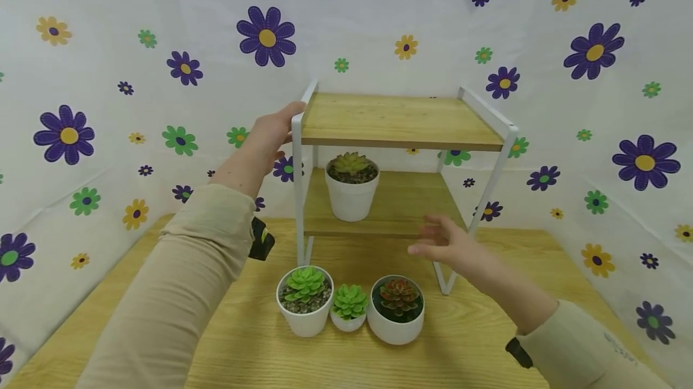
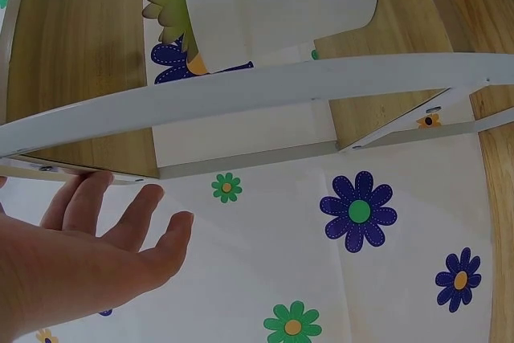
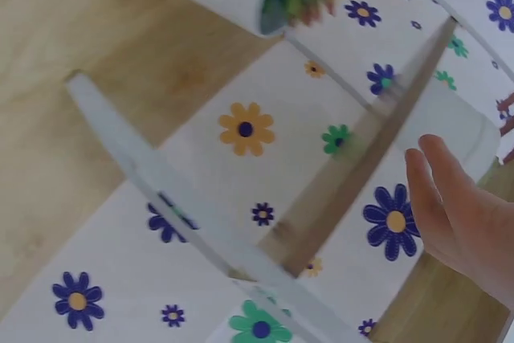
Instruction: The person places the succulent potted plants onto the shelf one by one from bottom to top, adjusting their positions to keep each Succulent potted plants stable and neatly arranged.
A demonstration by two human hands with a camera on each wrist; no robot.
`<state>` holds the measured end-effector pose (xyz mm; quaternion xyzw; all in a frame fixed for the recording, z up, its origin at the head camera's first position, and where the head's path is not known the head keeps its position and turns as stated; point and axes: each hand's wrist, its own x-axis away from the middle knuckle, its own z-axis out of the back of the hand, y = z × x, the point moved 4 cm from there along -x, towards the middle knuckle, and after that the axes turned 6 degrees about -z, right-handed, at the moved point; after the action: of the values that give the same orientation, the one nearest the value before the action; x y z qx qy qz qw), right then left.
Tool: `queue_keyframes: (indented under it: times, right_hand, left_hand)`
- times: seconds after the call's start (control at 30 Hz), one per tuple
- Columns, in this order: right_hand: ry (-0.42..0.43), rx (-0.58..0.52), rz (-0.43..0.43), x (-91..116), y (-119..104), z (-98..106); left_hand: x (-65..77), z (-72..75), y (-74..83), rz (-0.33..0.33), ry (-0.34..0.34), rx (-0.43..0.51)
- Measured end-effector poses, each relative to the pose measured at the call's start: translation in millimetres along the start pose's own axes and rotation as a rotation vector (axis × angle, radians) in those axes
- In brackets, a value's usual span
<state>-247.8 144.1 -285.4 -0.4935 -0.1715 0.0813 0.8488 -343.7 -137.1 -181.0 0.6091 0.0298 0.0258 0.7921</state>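
Space runs along the lower shelf [image 1: 408, 202], bare wood from the yellow-green succulent's pot [image 1: 352, 196] near the left frame across to the right frame [image 1: 489, 184]. The top board [image 1: 400, 115] spans over that pot with a gap above its leaves; from our side, the front stands open between the uprights. Our right hand [image 1: 452, 251] is at the right part of the lower shelf's front edge, fingers loosely bent and grasping nothing, apart from that pot. Our left hand [image 1: 266, 136] holds the rack's upper left rail [image 1: 305, 103], fingers curved about it. Before the rack, three pots take up the tabletop [image 1: 233, 335]: the green succulent's pot [image 1: 305, 321] close to the left front upright, the small pot [image 1: 349, 322] in the middle, and the reddish succulent's pot [image 1: 396, 330]. They sit side by side; we cannot tell whether they touch.

From the left wrist we see what the head view hides: some fingertips meet the rack's edge from below while others stand off it, and screw heads [image 2: 46, 169] show in the metal. Our right wrist looks in low, showing the room beneath the lower shelf, with the floral backdrop [image 3: 209, 158] visible through it. There the white pot appears directly behind our fingertips; the head view shows a gap.
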Motion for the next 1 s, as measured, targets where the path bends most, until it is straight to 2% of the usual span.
queue_keyframes:
  times: [0.33, 0.5, 0.67, 0.8, 1.0]
  right_hand:
    - [0.034, 0.046, 0.040, 10.3, 59.9, -14.7]
    - [0.007, 0.037, 0.041, 8.7, 81.1, -24.6]
    - [-0.019, 0.080, 0.067, 3.3, 94.9, -37.9]
    - [-0.001, 0.121, 0.094, -2.6, 100.2, -46.0]
    - [0.020, 0.162, 0.089, -14.0, 101.5, -52.6]
  left_hand:
    - [-0.3, 0.5, -0.9, -0.007, 0.005, -0.001]
    - [-0.3, -0.4, -0.4, -0.016, -0.004, -0.012]
    - [0.0, 1.1, -1.1, -0.015, -0.003, -0.014]
    - [-0.7, 0.3, -0.9, -0.015, -0.003, -0.004]
    - [0.9, -0.6, -0.3, -0.024, -0.014, -0.011]
